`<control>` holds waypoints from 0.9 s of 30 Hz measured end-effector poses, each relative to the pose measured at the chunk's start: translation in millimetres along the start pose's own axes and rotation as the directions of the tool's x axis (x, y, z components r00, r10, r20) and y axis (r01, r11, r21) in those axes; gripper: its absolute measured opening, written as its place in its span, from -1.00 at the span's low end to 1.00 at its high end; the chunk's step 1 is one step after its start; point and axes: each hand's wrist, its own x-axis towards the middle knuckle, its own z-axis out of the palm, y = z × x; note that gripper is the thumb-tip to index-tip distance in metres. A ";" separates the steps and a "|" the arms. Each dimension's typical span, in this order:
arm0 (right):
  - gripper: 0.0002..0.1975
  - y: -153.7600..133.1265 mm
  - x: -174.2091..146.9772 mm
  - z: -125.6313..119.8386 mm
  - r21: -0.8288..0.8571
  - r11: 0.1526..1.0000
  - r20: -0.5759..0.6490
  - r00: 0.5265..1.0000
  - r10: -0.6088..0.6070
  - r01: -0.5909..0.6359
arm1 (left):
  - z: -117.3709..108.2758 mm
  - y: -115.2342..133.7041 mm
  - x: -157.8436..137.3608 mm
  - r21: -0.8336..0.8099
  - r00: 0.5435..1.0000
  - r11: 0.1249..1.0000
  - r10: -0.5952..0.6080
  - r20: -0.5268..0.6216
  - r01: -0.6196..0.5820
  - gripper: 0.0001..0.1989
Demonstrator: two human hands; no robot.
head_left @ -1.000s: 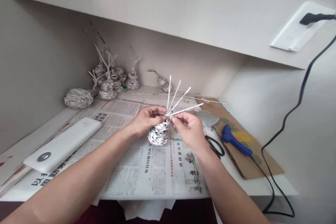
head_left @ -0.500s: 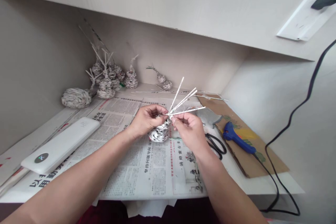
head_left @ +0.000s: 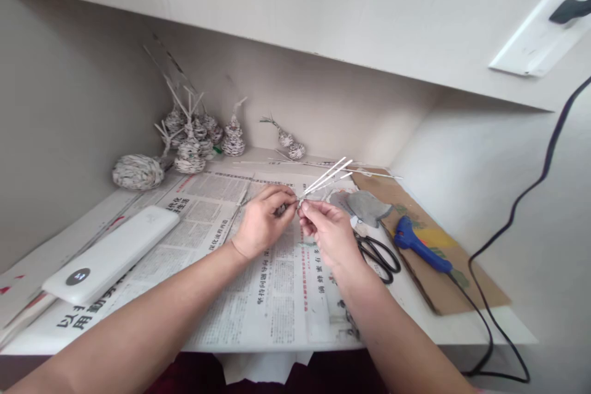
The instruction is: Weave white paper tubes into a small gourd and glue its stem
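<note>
Overall, a white table (head_left: 503, 327) fills the lower view, mostly covered by grey printed newspaper (head_left: 240, 308). On its right lies a flat brown cardboard sheet (head_left: 438, 290). At the back left stands a cluster of woven grey-and-white paper gourd shapes (head_left: 188, 157); a long white power bank (head_left: 113, 255) lies nearer. A blue plastic glue gun (head_left: 422, 247) rests on the cardboard sheet. Above the newspaper, the left hand (head_left: 264, 220) is curled nearly closed, while the right hand (head_left: 332, 232) pinches with thumb and forefinger. Black-handled scissors (head_left: 384, 245) lie just beside the right hand. Between their fingertips, both hands grip the base of thin white paper sticks (head_left: 327, 176), which fan up and rightward; what joins them below is too covered to tell. Probably, too sharp a bend could crease a stick, and a loosened pinch could let the bunch spring apart.
</note>
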 end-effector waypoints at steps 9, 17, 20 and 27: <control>-0.67 2.1 7.7 -3.1 0.021 0.996 -0.087 0.992 -0.089 0.091 | -0.6 8.3 -2.6 0.011 0.990 0.995 0.101 0.099 -0.102 -0.75; -0.73 8.6 9.9 -9.5 -0.279 0.934 -0.073 0.965 -0.253 0.224 | -1.5 7.1 -1.1 -0.143 0.994 0.988 -0.050 0.093 0.063 -0.81; -0.77 5.3 8.4 -10.9 -0.372 0.889 -0.021 0.955 -0.297 0.268 | -4.6 5.5 3.0 -0.202 0.976 0.957 -0.187 0.113 0.207 -0.90; -0.81 -3.2 5.4 -13.2 -0.431 0.865 0.093 0.966 -0.243 0.259 | -5.9 -0.7 8.0 -0.466 0.845 0.706 -0.426 0.324 0.534 -0.74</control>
